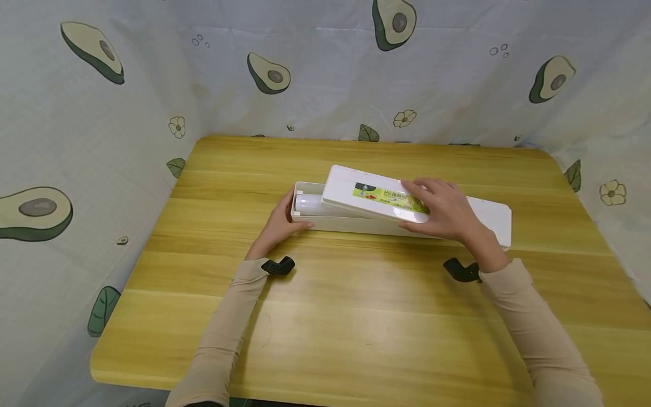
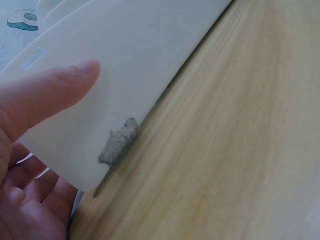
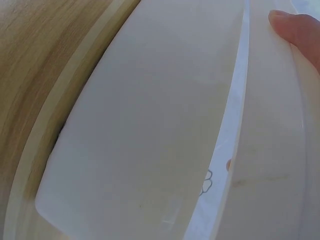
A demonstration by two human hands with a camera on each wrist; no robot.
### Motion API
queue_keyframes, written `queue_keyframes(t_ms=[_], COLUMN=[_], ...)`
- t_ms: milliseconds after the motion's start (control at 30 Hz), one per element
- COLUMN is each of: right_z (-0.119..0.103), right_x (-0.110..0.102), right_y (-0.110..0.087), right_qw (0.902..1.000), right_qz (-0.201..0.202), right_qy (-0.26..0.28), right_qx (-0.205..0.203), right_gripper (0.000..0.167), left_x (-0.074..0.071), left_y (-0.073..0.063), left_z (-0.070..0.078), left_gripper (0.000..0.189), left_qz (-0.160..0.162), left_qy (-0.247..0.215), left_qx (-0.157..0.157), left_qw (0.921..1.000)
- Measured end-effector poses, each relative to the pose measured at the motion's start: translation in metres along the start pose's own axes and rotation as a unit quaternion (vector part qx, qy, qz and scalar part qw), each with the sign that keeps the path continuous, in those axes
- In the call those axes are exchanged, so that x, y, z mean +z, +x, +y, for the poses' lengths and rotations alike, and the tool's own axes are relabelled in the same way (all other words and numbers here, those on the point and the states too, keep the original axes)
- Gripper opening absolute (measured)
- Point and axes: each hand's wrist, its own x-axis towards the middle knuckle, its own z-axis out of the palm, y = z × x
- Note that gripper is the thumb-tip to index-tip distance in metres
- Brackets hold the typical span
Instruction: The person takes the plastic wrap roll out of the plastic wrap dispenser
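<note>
A long white plastic case (image 1: 356,225) lies crosswise on the table. Inside its uncovered left part shows a pale roll of cling film (image 1: 310,204). My left hand (image 1: 278,225) grips the case's left end; in the left wrist view the thumb (image 2: 60,92) lies on the front wall and the other fingers reach round the end. My right hand (image 1: 442,209) holds a white lid (image 1: 341,186) with a green and yellow label (image 1: 378,194), tilted over the case. In the right wrist view a gap separates the lid from the case, and the thumb (image 3: 295,30) touches the lid.
The wooden table (image 1: 356,316) has rounded corners. A white cloth (image 1: 325,68) printed with avocados hangs behind it and at both sides. A flat white surface (image 1: 490,217) shows at the right end, past my right hand. A rough grey patch (image 2: 120,142) marks the case's lower front.
</note>
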Motion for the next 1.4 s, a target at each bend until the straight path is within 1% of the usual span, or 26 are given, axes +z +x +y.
queue_keyframes(t_ms=[267, 633, 833, 967, 1067, 1167, 1267, 1400], right_z=[0.001, 0.002, 0.003, 0.004, 0.004, 0.005, 0.006, 0.007], right_x=[-0.001, -0.004, -0.004, -0.005, -0.004, -0.004, -0.004, -0.004], right_y=[-0.003, -0.007, -0.01, -0.012, -0.012, -0.012, -0.012, -0.013], right_qw=[0.9999, 0.9996, 0.9997, 0.9996, 0.9995, 0.9996, 0.9996, 0.9997], right_qz=[-0.004, -0.013, -0.007, -0.006, -0.008, -0.006, -0.002, -0.001], right_qy=[-0.005, -0.009, -0.012, -0.012, -0.013, -0.014, -0.014, -0.014], right_qx=[0.009, 0.023, 0.022, 0.024, 0.026, 0.025, 0.022, 0.02], right_gripper=[0.086, 0.085, 0.085, 0.085, 0.085, 0.085, 0.085, 0.085], left_x=[0.001, 0.002, 0.003, 0.004, 0.004, 0.004, 0.005, 0.005], left_y=[0.0, -0.001, -0.002, -0.002, -0.003, -0.006, -0.009, -0.01], left_z=[-0.002, 0.0, 0.001, 0.002, 0.007, 0.017, 0.026, 0.029], left_gripper=[0.102, 0.101, 0.101, 0.101, 0.101, 0.1, 0.099, 0.099], left_qz=[0.003, 0.003, 0.004, 0.002, -0.001, -0.005, -0.008, -0.008], left_qy=[0.01, 0.011, 0.009, 0.009, -0.002, -0.013, -0.013, -0.008], left_qx=[-0.002, -0.002, -0.004, -0.01, -0.014, -0.013, -0.012, -0.019], left_qw=[0.9999, 0.9999, 0.9999, 0.9999, 0.9999, 0.9998, 0.9998, 0.9997])
